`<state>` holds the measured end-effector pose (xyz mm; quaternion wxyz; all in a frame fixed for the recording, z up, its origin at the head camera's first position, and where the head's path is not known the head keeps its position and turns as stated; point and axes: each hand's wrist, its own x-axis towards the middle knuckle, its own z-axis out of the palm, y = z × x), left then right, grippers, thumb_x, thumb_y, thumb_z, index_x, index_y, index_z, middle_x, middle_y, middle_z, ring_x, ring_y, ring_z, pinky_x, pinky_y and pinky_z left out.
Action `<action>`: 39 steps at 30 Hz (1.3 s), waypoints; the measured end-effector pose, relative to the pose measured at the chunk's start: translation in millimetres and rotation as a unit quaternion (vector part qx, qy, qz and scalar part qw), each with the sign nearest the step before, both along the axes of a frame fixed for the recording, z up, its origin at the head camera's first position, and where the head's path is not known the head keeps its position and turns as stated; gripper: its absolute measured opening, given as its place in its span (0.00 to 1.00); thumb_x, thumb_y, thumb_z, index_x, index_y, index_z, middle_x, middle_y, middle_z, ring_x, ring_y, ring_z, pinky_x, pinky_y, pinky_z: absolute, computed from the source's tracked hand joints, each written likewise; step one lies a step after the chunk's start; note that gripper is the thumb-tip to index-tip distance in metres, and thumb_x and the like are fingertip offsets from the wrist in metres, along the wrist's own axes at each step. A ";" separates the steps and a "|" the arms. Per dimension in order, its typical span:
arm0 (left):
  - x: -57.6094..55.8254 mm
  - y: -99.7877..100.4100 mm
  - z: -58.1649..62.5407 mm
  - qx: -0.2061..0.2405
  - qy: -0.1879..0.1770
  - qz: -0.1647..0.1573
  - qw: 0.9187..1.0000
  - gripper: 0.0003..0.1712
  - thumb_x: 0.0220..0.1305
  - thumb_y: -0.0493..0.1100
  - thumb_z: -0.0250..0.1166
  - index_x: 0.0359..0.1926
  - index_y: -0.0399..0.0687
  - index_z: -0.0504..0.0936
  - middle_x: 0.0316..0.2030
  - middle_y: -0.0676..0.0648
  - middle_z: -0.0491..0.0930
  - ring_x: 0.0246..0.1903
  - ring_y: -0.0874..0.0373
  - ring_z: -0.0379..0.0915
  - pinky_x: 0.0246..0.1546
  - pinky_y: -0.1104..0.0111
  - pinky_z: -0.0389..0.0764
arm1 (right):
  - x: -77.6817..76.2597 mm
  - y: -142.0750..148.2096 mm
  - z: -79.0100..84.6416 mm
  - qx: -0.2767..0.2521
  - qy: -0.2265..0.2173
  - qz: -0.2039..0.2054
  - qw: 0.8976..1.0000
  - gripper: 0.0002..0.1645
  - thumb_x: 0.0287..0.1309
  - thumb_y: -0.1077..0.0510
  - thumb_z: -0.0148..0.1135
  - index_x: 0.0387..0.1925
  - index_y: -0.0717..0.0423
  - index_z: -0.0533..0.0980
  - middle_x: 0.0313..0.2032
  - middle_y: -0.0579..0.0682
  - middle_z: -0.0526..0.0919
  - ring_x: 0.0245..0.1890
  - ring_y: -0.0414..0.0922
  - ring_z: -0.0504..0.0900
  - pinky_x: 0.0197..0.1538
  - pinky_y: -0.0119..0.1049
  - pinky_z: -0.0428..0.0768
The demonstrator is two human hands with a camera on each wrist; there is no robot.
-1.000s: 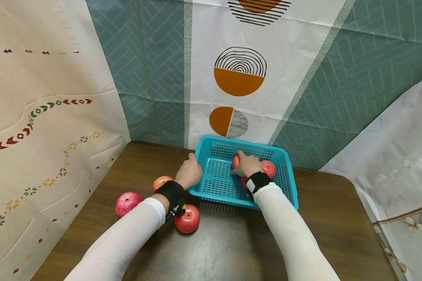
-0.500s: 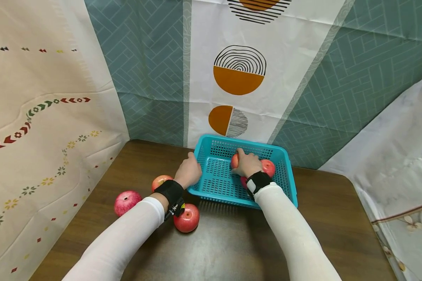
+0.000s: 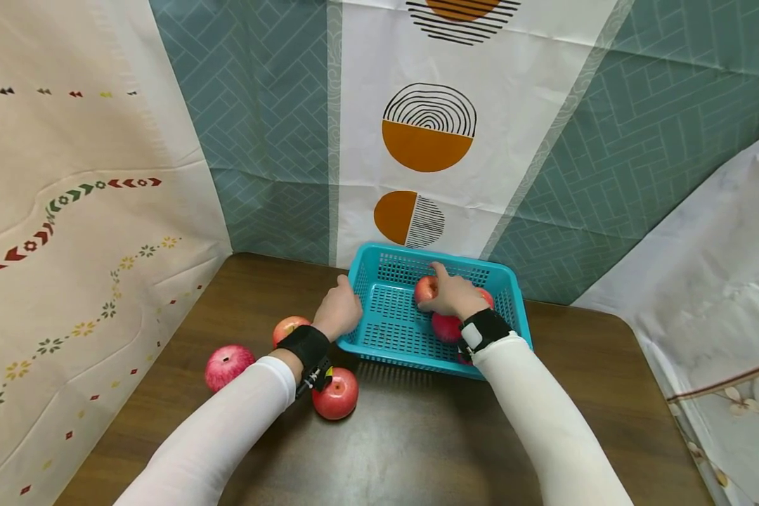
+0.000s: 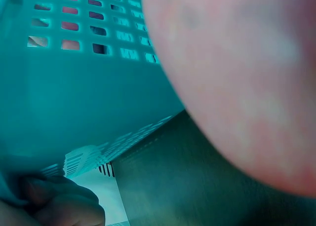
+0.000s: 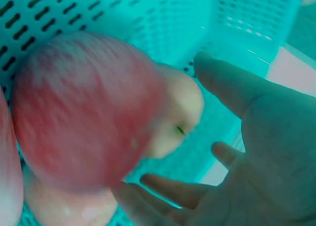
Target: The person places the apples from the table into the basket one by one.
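Note:
My left hand point(image 3: 340, 309) grips the left rim of a blue-green plastic basket point(image 3: 386, 313); in the left wrist view its fingers point(image 4: 69, 204) curl at the rim. Inside the basket, my right hand point(image 3: 454, 294) is spread beside a light red apple point(image 3: 426, 289). The right wrist view shows a gap between the thumb and that apple point(image 5: 186, 105). A dark red apple point(image 3: 445, 327) lies nearer the wrist, and another apple point(image 3: 485, 298) is partly hidden behind the hand. More red fruit shows at the basket's right end, mostly covered by the wristband.
On the brown table point(image 3: 392, 450), a dark pink apple point(image 3: 230, 367) lies at left. A yellowish-red apple point(image 3: 289, 329) sits beside the left wrist, and a red apple point(image 3: 336, 393) just below it. Patterned cloth point(image 3: 278, 140) hangs behind the basket.
My right hand has loosened from the light red apple and shifted slightly right, uncovering more of it and the dark red apple. The left hand stays on the rim.

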<state>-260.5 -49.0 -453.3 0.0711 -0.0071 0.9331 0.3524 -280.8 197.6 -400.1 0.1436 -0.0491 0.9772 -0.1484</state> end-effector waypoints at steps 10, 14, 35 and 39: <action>1.0 -0.9 -0.9 0.013 0.003 -0.004 1.000 0.25 0.84 0.42 0.52 0.71 0.31 0.59 0.47 0.30 0.82 0.35 0.42 0.85 0.34 0.52 0.85 | 26.8 56.3 26.2 -0.104 0.029 -0.007 0.994 0.47 0.75 0.40 0.61 0.84 0.53 0.54 0.63 0.67 0.79 0.59 0.61 0.81 0.58 0.59 0.80; 0.1 -3.6 -2.8 0.015 0.001 -0.007 1.000 0.25 0.84 0.42 0.51 0.71 0.31 0.58 0.48 0.30 0.81 0.36 0.42 0.85 0.35 0.51 0.85 | 43.4 81.4 18.8 -0.125 0.109 -0.059 0.984 0.43 0.76 0.42 0.60 0.82 0.56 0.59 0.70 0.70 0.73 0.67 0.68 0.75 0.61 0.66 0.76; -0.2 -1.7 1.6 0.017 -0.001 -0.015 1.000 0.27 0.84 0.42 0.51 0.72 0.29 0.56 0.50 0.29 0.81 0.39 0.41 0.86 0.38 0.50 0.86 | 69.9 122.9 -47.9 -0.259 0.033 -0.226 0.939 0.53 0.78 0.58 0.53 0.87 0.49 0.31 0.80 0.73 0.52 0.76 0.76 0.58 0.67 0.77 0.64; 0.1 -0.9 1.5 0.019 0.002 -0.015 1.000 0.27 0.84 0.42 0.52 0.72 0.29 0.57 0.49 0.29 0.81 0.39 0.41 0.86 0.38 0.50 0.86 | 69.6 123.8 -50.3 -0.271 0.037 -0.227 0.935 0.55 0.75 0.63 0.55 0.87 0.45 0.33 0.81 0.70 0.52 0.76 0.77 0.57 0.66 0.79 0.64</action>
